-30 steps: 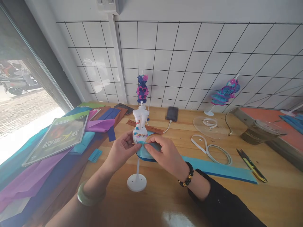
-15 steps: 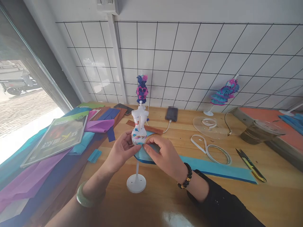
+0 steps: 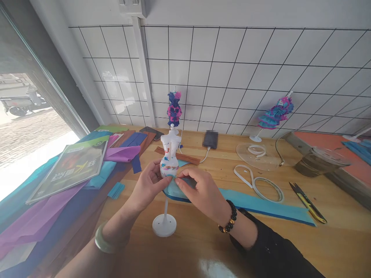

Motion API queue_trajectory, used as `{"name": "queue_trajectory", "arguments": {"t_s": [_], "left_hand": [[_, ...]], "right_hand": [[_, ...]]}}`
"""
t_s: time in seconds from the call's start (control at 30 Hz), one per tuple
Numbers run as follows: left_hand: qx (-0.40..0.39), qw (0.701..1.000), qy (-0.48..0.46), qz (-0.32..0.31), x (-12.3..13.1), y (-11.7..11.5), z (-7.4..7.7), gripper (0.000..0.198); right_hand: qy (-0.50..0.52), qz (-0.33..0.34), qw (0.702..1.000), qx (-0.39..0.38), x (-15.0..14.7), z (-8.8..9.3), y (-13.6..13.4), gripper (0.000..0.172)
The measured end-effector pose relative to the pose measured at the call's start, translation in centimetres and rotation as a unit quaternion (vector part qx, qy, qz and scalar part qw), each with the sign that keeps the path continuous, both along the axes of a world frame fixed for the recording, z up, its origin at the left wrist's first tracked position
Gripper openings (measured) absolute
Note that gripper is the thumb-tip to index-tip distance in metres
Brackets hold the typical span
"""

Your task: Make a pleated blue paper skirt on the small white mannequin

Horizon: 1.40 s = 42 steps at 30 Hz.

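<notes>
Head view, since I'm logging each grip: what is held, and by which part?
The right hand pinches the blue strip by its upper edge; the left hand presses that edge against the mannequin.

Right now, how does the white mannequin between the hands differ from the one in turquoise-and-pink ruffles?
The white mannequin has an uncovered upper torso; the ruffled mannequin is mostly covered by its outfit. The white mannequin is nearer; the ruffled mannequin is farther back. Both have round white bases.
</notes>
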<state>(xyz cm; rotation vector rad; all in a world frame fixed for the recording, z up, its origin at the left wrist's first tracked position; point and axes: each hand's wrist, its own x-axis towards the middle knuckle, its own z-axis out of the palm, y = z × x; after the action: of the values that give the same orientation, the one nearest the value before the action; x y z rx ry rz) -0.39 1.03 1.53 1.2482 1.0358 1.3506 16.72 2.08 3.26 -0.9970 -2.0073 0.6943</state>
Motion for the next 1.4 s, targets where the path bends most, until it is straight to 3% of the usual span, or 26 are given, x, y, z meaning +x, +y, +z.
{"name": "queue_trajectory", "arguments": {"t_s": [0.17,0.47,0.9,1.4], "left_hand": [[0.012,1.0,0.003,-0.002,-0.18,0.12,-0.04,0.041],[0.008,1.0,-0.006,-0.02,-0.02,0.03,-0.09,0.041],[0.02,0.998,-0.028,-0.045,-0.12,-0.07,-0.29,0.041],[0.012,0.996,-0.055,-0.065,-0.52,0.16,-0.83,0.041]], "right_hand": [[-0.012,0.01,0.999,-0.04,0.11,0.43,0.06,0.008],[0.007,0.072,0.997,-0.026,0.27,0.64,-0.1,0.012],[0.013,0.008,0.998,-0.054,0.08,0.21,0.19,0.007],[-0.034,0.033,0.996,-0.075,0.57,0.77,0.37,0.019]]}}
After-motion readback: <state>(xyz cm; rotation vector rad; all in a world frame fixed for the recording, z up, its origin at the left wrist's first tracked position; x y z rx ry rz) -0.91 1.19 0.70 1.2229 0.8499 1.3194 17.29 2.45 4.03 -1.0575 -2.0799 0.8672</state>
